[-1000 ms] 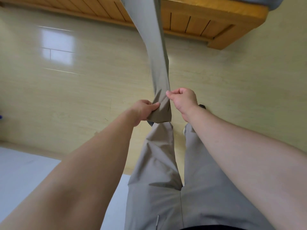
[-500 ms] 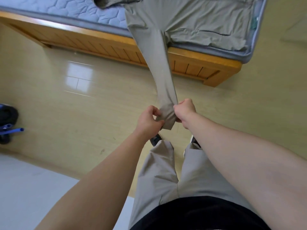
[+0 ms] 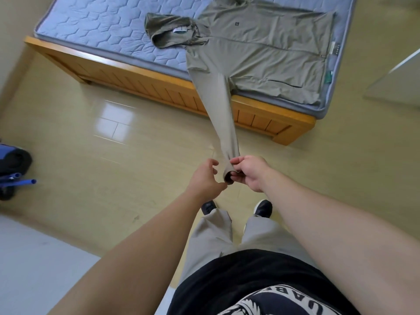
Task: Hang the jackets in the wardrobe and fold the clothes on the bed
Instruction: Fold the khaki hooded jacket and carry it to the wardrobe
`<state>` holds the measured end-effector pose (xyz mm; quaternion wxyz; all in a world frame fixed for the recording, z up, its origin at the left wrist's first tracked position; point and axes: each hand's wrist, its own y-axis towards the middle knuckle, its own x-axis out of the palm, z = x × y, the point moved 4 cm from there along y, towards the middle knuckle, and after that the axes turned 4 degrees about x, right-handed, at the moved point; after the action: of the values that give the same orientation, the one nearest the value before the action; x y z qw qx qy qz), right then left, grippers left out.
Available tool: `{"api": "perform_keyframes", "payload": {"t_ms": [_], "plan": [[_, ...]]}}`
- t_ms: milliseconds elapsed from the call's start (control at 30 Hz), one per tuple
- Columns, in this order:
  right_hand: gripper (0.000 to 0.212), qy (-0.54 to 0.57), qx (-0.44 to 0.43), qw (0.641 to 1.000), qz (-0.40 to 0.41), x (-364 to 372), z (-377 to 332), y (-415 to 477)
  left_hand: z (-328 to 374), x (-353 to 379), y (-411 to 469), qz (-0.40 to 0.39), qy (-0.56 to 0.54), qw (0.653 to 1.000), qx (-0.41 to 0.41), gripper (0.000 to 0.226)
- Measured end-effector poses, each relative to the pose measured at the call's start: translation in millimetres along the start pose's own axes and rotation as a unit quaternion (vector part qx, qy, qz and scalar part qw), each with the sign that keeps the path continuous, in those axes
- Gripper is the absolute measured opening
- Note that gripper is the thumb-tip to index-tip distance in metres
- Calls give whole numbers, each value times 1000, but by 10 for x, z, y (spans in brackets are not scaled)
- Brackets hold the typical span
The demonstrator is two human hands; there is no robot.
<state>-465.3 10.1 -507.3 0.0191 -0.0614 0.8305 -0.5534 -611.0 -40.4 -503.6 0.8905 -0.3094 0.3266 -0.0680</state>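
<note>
Wooden bed frame (image 3: 159,87), quilted mattress (image 3: 102,26), glossy floor (image 3: 91,144)

Glossy beige floor (image 3: 68,133), wooden bed frame (image 3: 145,83), blue quilted mattress (image 3: 102,26).

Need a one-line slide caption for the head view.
Right hand pinches the sleeve cuff of a khaki hooded jacket spread on the bed, left hand alongside.

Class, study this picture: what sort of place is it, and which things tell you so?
Probably a bedroom: a wooden bed frame carrying a quilted blue mattress, with a hooded jacket spread on it.
</note>
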Motion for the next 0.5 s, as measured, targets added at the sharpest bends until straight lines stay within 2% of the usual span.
{"api": "perform_keyframes", "payload": {"t_ms": [100, 233, 300, 400, 433, 500], "plan": [[23, 20, 5, 999, -26, -10, -35, -89, -33, 148, -4, -46, -70, 995, -60, 89], [24, 32, -3, 999, -37, -34, -138, -217, 10, 264, 15, -2, -281, 953, -110, 65], [25, 22, -10, 999, -37, -59, -194, -284, 17, 264, 7, 15, -391, 912, -126, 55], [27, -35, -32, 999, -19, -119, -277, -380, 103, 240, -35, -9, -565, 811, -152, 54], [27, -49, -37, 998, -16, -137, -294, -402, 153, 221, -50, -19, -597, 788, -152, 51], [28, -64, -40, 997, -12, -177, -312, -433, 248, 183, -71, -21, -625, 765, -151, 44]]}}
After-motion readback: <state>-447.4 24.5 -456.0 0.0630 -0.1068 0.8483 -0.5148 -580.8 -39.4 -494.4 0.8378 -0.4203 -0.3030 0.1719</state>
